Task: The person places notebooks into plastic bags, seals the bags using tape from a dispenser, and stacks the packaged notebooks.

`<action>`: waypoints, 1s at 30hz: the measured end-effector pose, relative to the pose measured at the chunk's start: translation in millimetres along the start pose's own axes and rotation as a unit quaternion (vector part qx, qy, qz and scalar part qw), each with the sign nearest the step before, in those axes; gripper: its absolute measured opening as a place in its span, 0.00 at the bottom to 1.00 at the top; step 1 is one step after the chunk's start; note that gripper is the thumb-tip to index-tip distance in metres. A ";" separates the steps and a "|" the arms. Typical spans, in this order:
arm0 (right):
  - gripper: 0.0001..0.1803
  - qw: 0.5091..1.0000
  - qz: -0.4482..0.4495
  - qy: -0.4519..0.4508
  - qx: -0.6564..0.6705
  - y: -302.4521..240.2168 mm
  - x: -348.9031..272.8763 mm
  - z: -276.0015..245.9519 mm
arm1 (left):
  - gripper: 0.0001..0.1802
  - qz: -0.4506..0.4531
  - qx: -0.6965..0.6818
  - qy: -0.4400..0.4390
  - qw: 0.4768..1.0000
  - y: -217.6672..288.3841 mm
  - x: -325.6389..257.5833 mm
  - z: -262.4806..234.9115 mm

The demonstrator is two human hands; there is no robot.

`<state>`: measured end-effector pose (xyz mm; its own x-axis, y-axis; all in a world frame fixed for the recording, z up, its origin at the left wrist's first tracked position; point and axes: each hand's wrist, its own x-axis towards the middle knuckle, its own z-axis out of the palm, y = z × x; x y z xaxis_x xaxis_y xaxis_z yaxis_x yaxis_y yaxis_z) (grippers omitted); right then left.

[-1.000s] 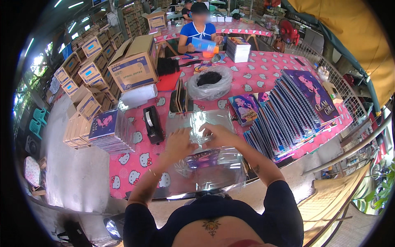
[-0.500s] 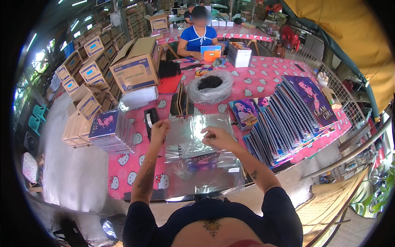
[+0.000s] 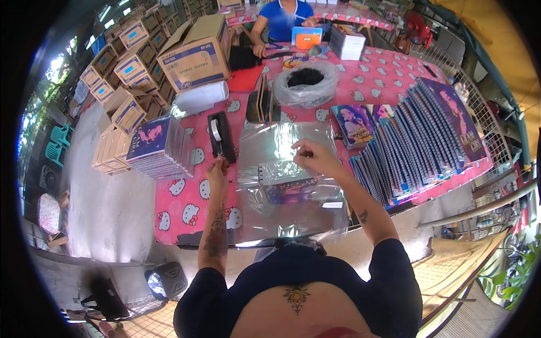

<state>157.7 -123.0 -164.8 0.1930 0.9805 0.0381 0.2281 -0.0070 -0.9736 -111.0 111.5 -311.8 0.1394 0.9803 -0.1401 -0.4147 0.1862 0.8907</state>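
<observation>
My left hand [image 3: 217,169] is at the near end of a black tape dispenser [image 3: 214,128] that carries a pale roll. Its fingers are pinched together there; whatever is between them is too small to make out. Over a sheet of clear plastic film [image 3: 282,217], my right hand [image 3: 315,158] hovers with curled fingers, thumb close to the index finger. I cannot make out anything in it. Under the film lies a spiral notebook [image 3: 290,190] with a purple cover, partly hidden by glare.
Spiral notebooks [image 3: 417,138] lie in overlapping rows at right; wrapped notebooks [image 3: 160,146] are stacked at left. Beyond the film are a plastic bag [image 3: 304,100] of black coils and a cardboard box [image 3: 197,59]. A co-worker in a blue shirt [image 3: 278,25] sits across the table.
My left hand has gone from beside the tape dispenser to its near end. My right hand stays over the film, fingers still curled. The co-worker's hand now touches the black bundle.
</observation>
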 end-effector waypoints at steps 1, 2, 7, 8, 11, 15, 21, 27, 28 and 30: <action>0.18 1.000 0.005 0.006 0.002 0.8 -2.3 0.8 | 0.04 -0.095 -0.085 0.013 0.992 2.8 -11.0 -0.1; 0.18 1.000 -0.005 -0.018 0.006 -8.8 4.6 10.1 | 0.07 0.034 0.175 0.003 0.984 0.2 6.6 -44.2; 0.18 1.000 -0.023 0.004 0.006 8.6 3.6 2.5 | 0.11 0.207 0.692 -0.127 0.680 104.5 -9.3 15.3; 0.18 1.000 -0.021 0.011 -0.004 5.5 3.7 4.8 | 0.10 0.266 0.596 -0.233 0.721 133.0 -30.5 46.5; 0.18 1.000 -0.010 0.001 0.000 -8.6 1.5 6.6 | 0.10 0.275 0.495 -0.531 0.630 189.2 -77.6 144.1; 0.18 1.000 -0.010 0.008 0.005 -9.4 -0.1 2.5 | 0.11 0.241 0.569 -0.673 0.407 171.6 -69.4 226.6; 0.23 0.998 -0.025 0.013 -0.054 -7.2 5.4 10.5 | 0.29 0.228 0.311 -0.849 0.360 5.0 56.9 138.4; 0.42 0.988 -0.104 0.080 0.084 9.8 -18.7 -3.4 | 0.38 -0.209 0.262 -0.571 0.749 33.9 -12.9 110.3; 0.44 0.989 -0.114 0.077 0.050 24.8 -32.5 -5.5 | 0.39 -0.148 0.243 -0.528 0.800 49.2 -17.7 87.6; 0.47 0.991 -0.105 0.076 0.018 66.6 -52.1 -7.8 | 0.36 -0.112 0.111 -0.505 0.849 58.2 -47.1 37.9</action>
<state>170.4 -176.0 -229.9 0.2872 0.9183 0.2725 0.2459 0.2043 -0.9475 -107.6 73.7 -236.9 0.9380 0.3456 0.0259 -0.1125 0.2328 0.9660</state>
